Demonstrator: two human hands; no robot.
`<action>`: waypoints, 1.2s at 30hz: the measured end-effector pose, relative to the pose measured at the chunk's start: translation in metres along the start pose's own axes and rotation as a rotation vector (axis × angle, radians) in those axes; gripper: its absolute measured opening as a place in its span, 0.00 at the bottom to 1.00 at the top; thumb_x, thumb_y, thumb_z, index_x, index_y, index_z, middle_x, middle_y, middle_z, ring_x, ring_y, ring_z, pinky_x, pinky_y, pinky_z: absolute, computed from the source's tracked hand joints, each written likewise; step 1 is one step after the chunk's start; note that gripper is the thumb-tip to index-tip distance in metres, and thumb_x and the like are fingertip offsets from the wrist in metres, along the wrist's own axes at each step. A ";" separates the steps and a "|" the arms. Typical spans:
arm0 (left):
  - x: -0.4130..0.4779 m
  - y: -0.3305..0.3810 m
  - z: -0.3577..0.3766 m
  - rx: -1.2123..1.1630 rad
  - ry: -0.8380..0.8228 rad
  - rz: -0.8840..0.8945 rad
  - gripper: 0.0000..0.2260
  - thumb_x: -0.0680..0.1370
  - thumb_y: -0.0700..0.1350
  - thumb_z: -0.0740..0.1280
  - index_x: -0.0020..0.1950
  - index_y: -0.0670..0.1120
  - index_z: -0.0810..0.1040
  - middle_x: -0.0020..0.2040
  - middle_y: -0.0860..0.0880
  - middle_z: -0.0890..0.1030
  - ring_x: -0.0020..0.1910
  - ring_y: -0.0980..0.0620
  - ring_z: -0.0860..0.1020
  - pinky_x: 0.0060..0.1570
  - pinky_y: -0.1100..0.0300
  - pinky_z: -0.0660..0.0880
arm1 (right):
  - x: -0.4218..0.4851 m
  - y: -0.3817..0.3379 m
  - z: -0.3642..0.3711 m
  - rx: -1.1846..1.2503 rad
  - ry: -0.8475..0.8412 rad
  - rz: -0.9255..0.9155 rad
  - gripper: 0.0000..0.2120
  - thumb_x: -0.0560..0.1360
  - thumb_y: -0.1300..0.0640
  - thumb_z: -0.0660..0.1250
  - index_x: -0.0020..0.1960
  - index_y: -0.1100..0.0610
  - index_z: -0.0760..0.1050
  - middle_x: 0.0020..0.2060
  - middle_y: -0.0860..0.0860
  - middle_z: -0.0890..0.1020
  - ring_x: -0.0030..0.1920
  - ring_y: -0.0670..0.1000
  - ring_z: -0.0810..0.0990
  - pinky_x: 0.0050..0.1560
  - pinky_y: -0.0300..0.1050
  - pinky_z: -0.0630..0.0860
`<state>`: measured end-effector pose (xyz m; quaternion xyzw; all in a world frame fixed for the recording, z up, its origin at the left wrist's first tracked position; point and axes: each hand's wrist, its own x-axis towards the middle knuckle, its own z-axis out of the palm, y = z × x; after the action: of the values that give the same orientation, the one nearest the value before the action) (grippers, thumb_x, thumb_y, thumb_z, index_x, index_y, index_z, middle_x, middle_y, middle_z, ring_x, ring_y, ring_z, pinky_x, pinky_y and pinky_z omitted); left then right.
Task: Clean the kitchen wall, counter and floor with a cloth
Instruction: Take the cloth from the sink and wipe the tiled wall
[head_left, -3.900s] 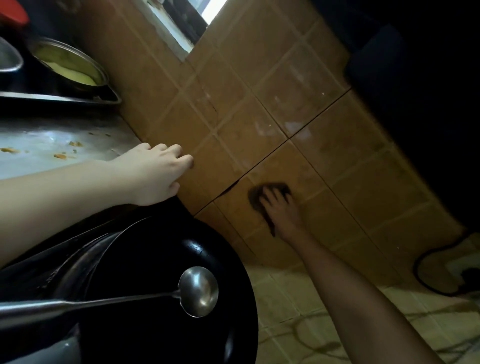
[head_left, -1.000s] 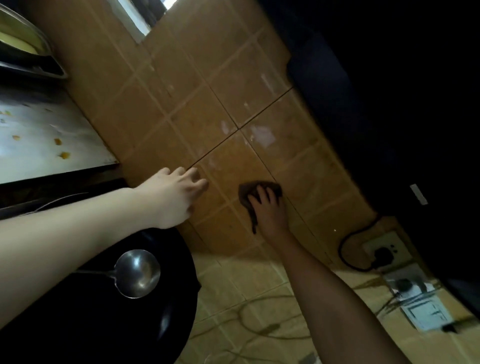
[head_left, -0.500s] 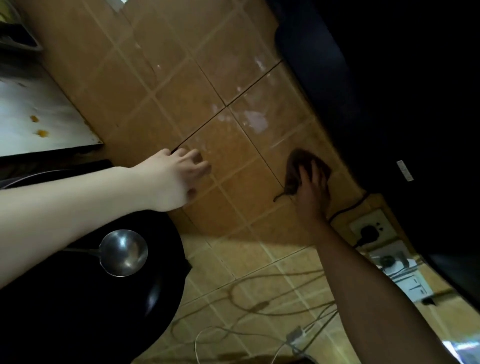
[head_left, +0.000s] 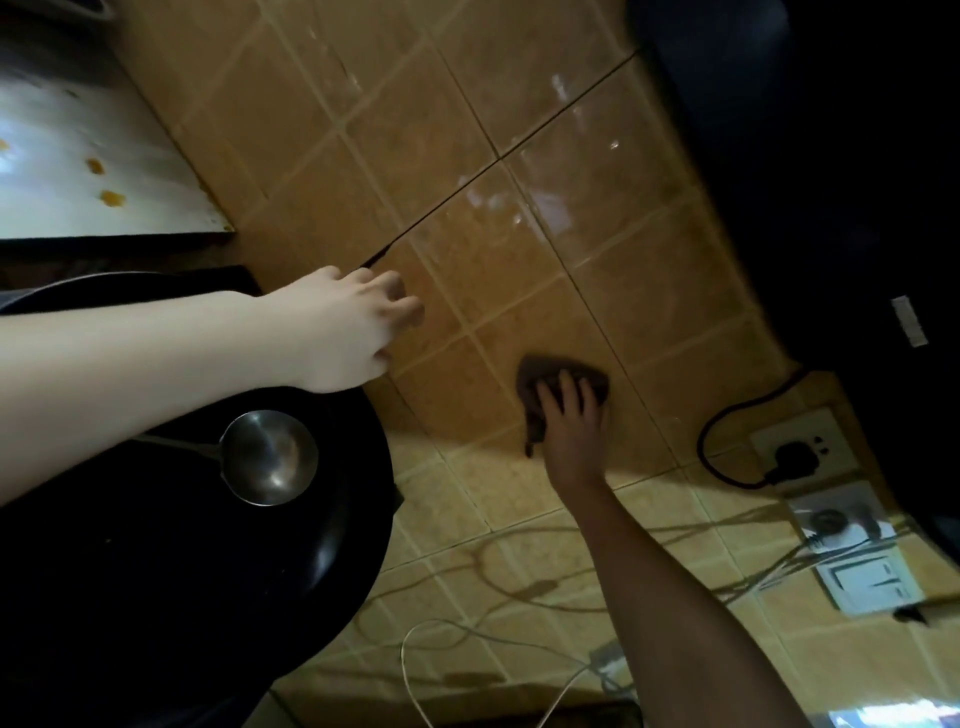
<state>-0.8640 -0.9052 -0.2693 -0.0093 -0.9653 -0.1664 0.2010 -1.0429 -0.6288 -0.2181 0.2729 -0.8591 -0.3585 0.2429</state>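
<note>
Cloth (head_left: 532, 376): one, small, dark, pressed to the wall (head_left: 426, 150) low down, near where the darker tiles end; soft, limp, light, one tail hanging loose beside the palm; best handled under a flat palm or bunched in the fist, since it should slide easily on glazed tile.

Right hand (head_left: 571, 431): fingers spread and fairly straight over the cloth, pressing, not curled round it.

Left hand (head_left: 348, 327): loosely bent fingers, tips on the wall, holding nothing.

Count: two hands; one wok (head_left: 208, 571); one ladle (head_left: 270, 457) in it; one plugged socket (head_left: 810, 447); orange spots on the counter (head_left: 78, 130), two clear, possibly a third at the frame edge.
</note>
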 end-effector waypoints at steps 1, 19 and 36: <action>0.000 -0.001 0.001 0.001 -0.007 -0.003 0.23 0.77 0.52 0.59 0.71 0.53 0.59 0.68 0.48 0.64 0.63 0.46 0.69 0.58 0.52 0.70 | -0.005 -0.008 0.006 0.002 -0.034 -0.008 0.32 0.60 0.57 0.81 0.62 0.53 0.77 0.63 0.58 0.76 0.63 0.62 0.75 0.58 0.67 0.71; 0.009 0.005 0.001 0.007 -0.027 0.080 0.22 0.77 0.51 0.60 0.70 0.52 0.60 0.66 0.49 0.65 0.61 0.47 0.70 0.56 0.54 0.69 | -0.015 -0.006 0.005 0.014 -0.056 0.008 0.30 0.74 0.56 0.68 0.73 0.53 0.62 0.72 0.57 0.64 0.70 0.60 0.65 0.70 0.61 0.59; 0.017 0.007 0.001 -0.004 -0.025 0.043 0.22 0.78 0.52 0.59 0.71 0.52 0.59 0.66 0.49 0.65 0.63 0.47 0.69 0.56 0.55 0.68 | 0.003 0.012 -0.008 0.110 0.139 0.243 0.27 0.68 0.60 0.73 0.66 0.58 0.73 0.69 0.61 0.69 0.68 0.63 0.68 0.64 0.63 0.65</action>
<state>-0.8792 -0.8993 -0.2611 -0.0325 -0.9670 -0.1638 0.1924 -1.0437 -0.6273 -0.2033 0.2040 -0.8851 -0.2591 0.3283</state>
